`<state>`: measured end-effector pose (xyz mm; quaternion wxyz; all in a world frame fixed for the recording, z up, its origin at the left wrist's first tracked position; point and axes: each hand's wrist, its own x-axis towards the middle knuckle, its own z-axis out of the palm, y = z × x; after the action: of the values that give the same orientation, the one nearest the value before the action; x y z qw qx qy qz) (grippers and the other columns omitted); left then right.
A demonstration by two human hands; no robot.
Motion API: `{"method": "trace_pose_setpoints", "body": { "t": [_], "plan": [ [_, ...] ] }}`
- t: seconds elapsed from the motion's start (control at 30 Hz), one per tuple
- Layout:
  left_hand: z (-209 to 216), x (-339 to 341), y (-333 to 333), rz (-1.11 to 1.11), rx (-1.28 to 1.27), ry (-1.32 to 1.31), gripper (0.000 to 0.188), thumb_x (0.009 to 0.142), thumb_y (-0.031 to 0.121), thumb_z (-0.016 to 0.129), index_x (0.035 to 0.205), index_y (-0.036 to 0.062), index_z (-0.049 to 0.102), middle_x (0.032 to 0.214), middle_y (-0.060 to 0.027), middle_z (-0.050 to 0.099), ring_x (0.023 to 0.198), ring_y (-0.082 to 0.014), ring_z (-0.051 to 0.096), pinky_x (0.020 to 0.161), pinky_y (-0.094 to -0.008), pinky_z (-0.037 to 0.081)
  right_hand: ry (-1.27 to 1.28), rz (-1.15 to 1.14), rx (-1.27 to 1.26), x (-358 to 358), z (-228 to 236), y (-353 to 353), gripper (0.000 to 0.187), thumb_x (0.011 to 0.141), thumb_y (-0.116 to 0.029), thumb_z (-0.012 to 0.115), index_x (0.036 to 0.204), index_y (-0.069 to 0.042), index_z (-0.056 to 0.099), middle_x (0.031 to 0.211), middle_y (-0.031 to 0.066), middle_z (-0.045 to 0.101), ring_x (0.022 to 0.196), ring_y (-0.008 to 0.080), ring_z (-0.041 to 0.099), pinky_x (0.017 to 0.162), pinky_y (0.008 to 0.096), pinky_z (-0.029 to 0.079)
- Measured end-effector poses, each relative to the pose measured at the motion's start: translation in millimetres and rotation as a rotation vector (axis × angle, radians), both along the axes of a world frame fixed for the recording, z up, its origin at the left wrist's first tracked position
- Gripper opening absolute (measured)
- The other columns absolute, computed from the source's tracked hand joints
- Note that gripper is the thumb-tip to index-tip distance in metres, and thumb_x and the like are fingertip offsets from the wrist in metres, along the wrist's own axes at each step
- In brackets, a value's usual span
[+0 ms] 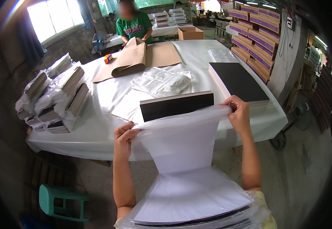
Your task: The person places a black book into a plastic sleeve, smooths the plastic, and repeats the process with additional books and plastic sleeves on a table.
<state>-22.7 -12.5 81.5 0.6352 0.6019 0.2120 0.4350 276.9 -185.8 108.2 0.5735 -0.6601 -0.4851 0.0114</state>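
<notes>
My left hand (124, 136) and my right hand (237, 115) are both closed on the gathered rim of a clear plastic bag (181, 119), stretching it wide between them. A black-faced board or stack (177, 107) with a pale edge stands tilted just beyond the rim; whether any of it is inside the bag I cannot tell. Below the rim, a white sheet-like surface (181, 147) runs down toward my body. Against my front rests a white stack (192, 194) with dark lower edges, covered in clear plastic.
A large black-topped stack (242, 82) lies on the white-covered table (78, 143) at right. Crumpled plastic bags (164, 82), brown paper (135, 59) and an orange tape measure (108, 58) lie farther back. Wrapped stacks (57, 95) pile up left. A person (134, 28) handles the paper. A green stool (63, 201) stands lower left.
</notes>
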Motion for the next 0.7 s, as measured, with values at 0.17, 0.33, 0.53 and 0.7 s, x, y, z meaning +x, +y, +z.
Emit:
{"method": "trace_pose_setpoints", "body": {
  "t": [0.17,0.33,0.53,0.7],
  "plan": [
    [-22.0,18.8,-24.2,-0.019,-0.485,0.119,0.019,0.081,0.021,0.052,0.087,0.0027,0.055,0.072,0.0023,0.053,0.059,-0.0038,0.046,0.048,-0.0174,0.034,0.843,0.544,0.062,10.5,-6.9,-22.5,0.015,0.068,0.001,0.059,0.083,-0.001,0.056,0.072,0.0024,0.059,0.061,0.0103,0.057,0.057,0.0223,0.046],
    [-60.7,1.8,-20.8,-0.295,-0.276,0.322,0.021,0.081,0.024,0.053,0.093,0.0066,0.054,0.079,0.0029,0.054,0.067,-0.0040,0.048,0.051,-0.0202,0.037,1.272,0.791,0.028,7.0,-43.8,-38.3,0.044,0.075,-0.013,0.061,0.113,-0.003,0.044,0.101,0.0082,0.056,0.088,0.0176,0.058,0.077,0.0308,0.047],
    [-176.7,-20.7,-31.9,-0.139,-0.605,0.299,0.028,0.082,0.018,0.054,0.107,0.0057,0.052,0.091,0.0013,0.057,0.072,-0.0070,0.050,0.055,-0.0208,0.038,1.275,0.396,-0.258,9.0,-179.5,-80.6,0.051,0.075,-0.011,0.058,0.122,-0.005,0.040,0.104,0.0076,0.055,0.091,0.0180,0.054,0.080,0.0333,0.041],
    [-245.6,-51.1,-70.3,-0.002,-0.808,0.166,0.026,0.083,0.017,0.054,0.106,0.0057,0.052,0.090,-0.0002,0.056,0.072,-0.0085,0.050,0.058,-0.0218,0.039,1.211,0.264,-0.391,-10.7,-249.6,-107.9,0.053,0.074,-0.016,0.060,0.123,-0.006,0.042,0.102,0.0108,0.055,0.090,0.0196,0.052,0.080,0.0328,0.040]
  ]
}}
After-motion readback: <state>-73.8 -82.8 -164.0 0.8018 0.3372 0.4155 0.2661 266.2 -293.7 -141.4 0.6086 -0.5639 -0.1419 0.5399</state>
